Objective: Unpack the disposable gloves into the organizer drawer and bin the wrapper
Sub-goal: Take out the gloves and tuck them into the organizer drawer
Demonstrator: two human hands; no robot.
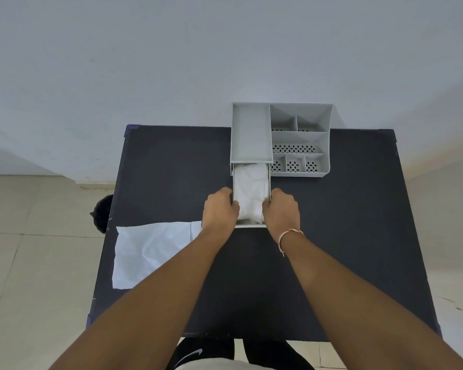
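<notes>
Both hands, left [219,208] and right [280,209], curl their fingers over the side walls of the open drawer [250,225], likely tucking in the gloves [251,190] lying between them, while the wrapper [150,255] waits left of the left fingers.

A dark desk [332,249] with blue corner caps fills the middle of the view, its far edge set close to a plain pale wall [171,62]. Pale floor tiles [24,263] spread out on both sides of it, and a skirting strip runs where wall and floor meet at the left. At the near edge, below the desk, black clothing with a white swoosh mark [190,355] shows, and a red and white thread band [289,235] circles one wrist.
</notes>
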